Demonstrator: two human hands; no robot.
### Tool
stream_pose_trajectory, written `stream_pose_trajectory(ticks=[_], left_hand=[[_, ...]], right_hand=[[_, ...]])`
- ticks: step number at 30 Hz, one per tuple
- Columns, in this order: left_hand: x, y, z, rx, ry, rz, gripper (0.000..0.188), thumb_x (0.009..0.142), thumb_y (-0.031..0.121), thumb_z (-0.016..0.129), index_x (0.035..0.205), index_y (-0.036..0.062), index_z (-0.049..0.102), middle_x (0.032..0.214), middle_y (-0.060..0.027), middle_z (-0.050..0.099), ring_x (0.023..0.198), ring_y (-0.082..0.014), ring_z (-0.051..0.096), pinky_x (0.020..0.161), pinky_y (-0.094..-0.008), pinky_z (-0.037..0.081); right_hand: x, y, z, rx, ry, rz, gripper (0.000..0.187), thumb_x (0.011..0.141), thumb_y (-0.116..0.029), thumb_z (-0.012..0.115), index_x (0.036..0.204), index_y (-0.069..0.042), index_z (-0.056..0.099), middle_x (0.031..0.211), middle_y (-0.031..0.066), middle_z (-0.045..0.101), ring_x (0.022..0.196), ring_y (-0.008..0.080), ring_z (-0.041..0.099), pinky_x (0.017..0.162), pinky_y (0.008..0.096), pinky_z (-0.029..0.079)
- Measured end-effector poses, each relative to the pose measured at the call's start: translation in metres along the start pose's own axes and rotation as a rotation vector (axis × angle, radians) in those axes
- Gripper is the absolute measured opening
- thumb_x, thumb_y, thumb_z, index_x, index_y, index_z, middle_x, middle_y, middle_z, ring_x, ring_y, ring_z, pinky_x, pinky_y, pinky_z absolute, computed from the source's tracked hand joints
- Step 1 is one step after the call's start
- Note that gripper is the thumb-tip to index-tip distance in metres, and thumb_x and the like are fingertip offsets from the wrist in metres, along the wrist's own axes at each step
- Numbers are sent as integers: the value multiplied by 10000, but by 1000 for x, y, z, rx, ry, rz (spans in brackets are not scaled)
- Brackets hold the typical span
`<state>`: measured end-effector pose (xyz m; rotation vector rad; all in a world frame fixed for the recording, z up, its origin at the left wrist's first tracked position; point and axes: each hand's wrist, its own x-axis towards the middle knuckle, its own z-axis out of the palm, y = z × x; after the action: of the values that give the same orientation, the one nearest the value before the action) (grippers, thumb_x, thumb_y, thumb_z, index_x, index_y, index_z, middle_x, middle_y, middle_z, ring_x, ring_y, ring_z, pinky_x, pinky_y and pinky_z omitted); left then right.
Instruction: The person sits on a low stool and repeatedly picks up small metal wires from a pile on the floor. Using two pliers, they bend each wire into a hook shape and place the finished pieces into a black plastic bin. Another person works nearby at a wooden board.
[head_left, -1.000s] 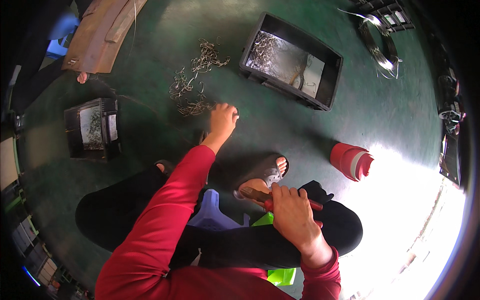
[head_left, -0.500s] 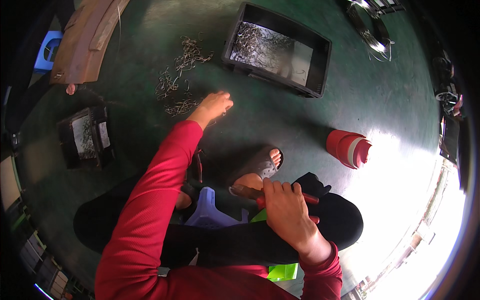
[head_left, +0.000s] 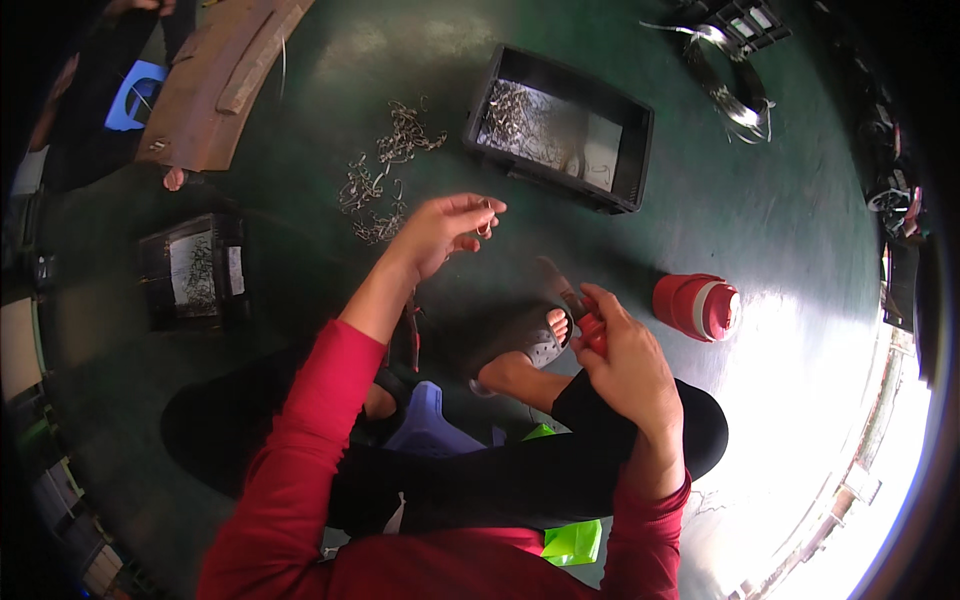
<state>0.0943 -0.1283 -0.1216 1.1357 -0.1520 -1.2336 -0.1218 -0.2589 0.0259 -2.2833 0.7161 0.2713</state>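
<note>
hooks [head_left: 361, 190] near left hand [head_left: 438, 236] — black crate [head_left: 632, 157] beyond, red jug [head_left: 684, 306]

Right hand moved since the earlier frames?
Yes: the right hand, gripping red-handled pliers, has moved forward and rightward, closer to the red container on the floor.

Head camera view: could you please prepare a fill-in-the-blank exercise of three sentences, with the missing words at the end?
The left hand holds a bent metal piece, while other metal pieces lie on the green ____.
The right hand holds pliers whose handles are coloured ____.
Left or right: the wire coil is on the picture's ____ side.
Missing words: floor; red; right.
</note>
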Motion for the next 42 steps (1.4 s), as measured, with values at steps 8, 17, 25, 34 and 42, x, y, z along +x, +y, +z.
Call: stream_pose_trajectory(ticks=[8, 17, 25, 34, 42], left_hand=[[-76, 52, 47, 114, -8, 155, 152, 886, 152, 656, 1001, 56, 684, 929, -29, 682, 836, -136, 653, 710, -256, 499], [-126, 61, 68, 281, 103, 320, 178, 916, 134, 613, 1031, 15, 677, 849, -32, 663, 745, -114, 656, 647, -243, 512], [-147, 60, 71, 304, 63, 370, 195, 938, 115, 572, 1062, 14, 684, 628, 2, 581, 522, -66, 548, 485, -216, 421], [-153, 62, 68, 390, 64, 400, 197, 942, 90, 565, 1070, 29, 702, 605, 30, 540, 507, -34, 465, 473, -203, 371], [-154, 63, 66, 391, 52, 385, 197, 941, 83, 560, 1067, 29, 702, 592, 32, 534, 508, -35, 450, 475, -206, 358]], right_hand=[[-11, -12, -7, 211, -11, -94, 491, 814, -46, 652, 1277, -5, 492, 998, 137, 663, 894, 228, 644, 801, 333, 491], [-15, -22, -7, 459, -175, -148, 374, 863, -59, 651, 1206, 16, 522, 963, 63, 635, 855, 117, 588, 782, 272, 481], [-18, -26, -3, 486, -373, -205, 469, 855, -164, 680, 1257, 12, 515, 939, 96, 664, 814, 138, 615, 705, 265, 487], [-15, -27, 4, 450, -333, -250, 470, 853, -188, 683, 1251, 3, 519, 855, 91, 647, 663, 134, 586, 586, 281, 463], [-16, -33, -2, 421, -401, -132, 379, 863, -151, 681, 1179, 12, 549, 939, 65, 626, 811, 120, 561, 753, 270, 450]])
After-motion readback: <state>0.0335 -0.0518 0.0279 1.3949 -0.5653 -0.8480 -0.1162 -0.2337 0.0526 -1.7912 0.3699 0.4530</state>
